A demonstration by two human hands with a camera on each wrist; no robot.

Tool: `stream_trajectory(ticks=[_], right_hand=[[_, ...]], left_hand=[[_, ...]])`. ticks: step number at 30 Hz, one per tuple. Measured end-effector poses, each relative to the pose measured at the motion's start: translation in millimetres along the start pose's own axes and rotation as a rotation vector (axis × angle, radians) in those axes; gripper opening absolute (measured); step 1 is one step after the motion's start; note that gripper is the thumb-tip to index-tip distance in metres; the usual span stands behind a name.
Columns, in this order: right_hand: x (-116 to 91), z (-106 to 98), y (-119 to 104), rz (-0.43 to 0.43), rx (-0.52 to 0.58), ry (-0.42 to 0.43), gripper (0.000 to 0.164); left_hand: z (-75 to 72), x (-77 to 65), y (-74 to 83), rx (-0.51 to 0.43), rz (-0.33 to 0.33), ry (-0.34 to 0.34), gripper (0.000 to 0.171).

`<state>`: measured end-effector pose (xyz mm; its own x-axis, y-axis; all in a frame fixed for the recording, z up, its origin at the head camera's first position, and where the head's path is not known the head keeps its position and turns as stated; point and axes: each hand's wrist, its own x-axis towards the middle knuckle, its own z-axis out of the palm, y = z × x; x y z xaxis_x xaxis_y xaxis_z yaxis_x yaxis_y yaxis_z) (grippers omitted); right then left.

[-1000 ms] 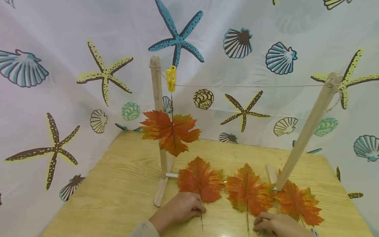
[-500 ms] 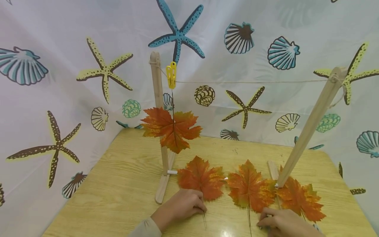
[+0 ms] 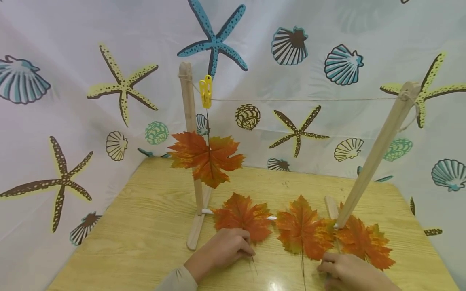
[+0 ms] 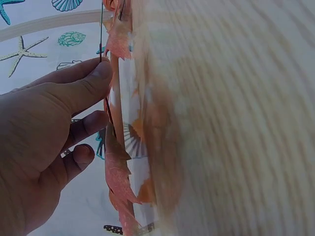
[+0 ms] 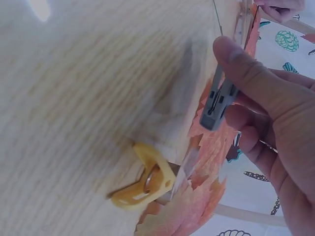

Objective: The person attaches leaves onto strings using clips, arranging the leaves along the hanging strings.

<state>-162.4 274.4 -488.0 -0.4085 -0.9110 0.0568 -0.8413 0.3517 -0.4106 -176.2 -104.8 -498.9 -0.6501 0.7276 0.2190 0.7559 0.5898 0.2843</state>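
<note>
In the head view, my left hand [image 3: 227, 248] pinches the thin stem of an orange maple leaf [image 3: 242, 216] between thumb and index finger. My right hand [image 3: 351, 273] holds a grey clothespin [image 5: 219, 105], which shows plainly in the right wrist view. A second maple leaf [image 3: 302, 230] lies on the table just left of that hand, its stem towards me. Partly behind the right hand is a third leaf [image 3: 365, 242]. Another leaf [image 3: 209, 157] hangs by its stem from a yellow clothespin [image 3: 206, 93] on a string [image 3: 302, 100].
A wooden frame carries the string between its left post [image 3: 188, 105] and leaning right post [image 3: 375, 157]. On the wooden table [image 3: 127, 234], a loose yellow clothespin [image 5: 147, 179] lies close below the right hand. A shell-printed curtain [image 3: 302, 16] surrounds the table.
The left leaf's stem end has swung slightly right and up in my left hand. My right hand has shifted a little, still holding the grey clothespin. The head view has tilted slightly.
</note>
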Motion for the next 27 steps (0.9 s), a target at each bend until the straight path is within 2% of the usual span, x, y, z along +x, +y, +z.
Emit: stream_trajectory(ticks=[9,11,14,19,24,27], right_hand=[[3.4,-0.3,-4.9,-0.025,-0.040,0.076,0.019],[6.2,-1.0,-8.6,-0.045,-0.068,0.111,0.019],[13.3,-0.6,-16.0,-0.093,-0.119,0.206,0.018],[27.2,-0.4,-30.1,-0.140,-0.160,0.362,0.018],[33.2,-2.2,-36.7,-0.120,-0.153,0.400,0.016],[34.5,-0.5,-38.5,-0.109,-0.112,0.417,0.016]], left_hand=[[-4.5,2.3,1.6,0.057,0.032,0.061,0.011],[-6.3,2.8,3.1,0.042,0.039,0.066,0.011],[-9.2,4.1,5.9,0.027,0.049,0.076,0.011],[-14.7,7.0,10.1,0.007,0.015,0.088,0.010],[-18.9,9.8,12.6,-0.022,-0.017,0.085,0.010],[-20.2,11.0,13.9,-0.032,-0.020,0.088,0.011]])
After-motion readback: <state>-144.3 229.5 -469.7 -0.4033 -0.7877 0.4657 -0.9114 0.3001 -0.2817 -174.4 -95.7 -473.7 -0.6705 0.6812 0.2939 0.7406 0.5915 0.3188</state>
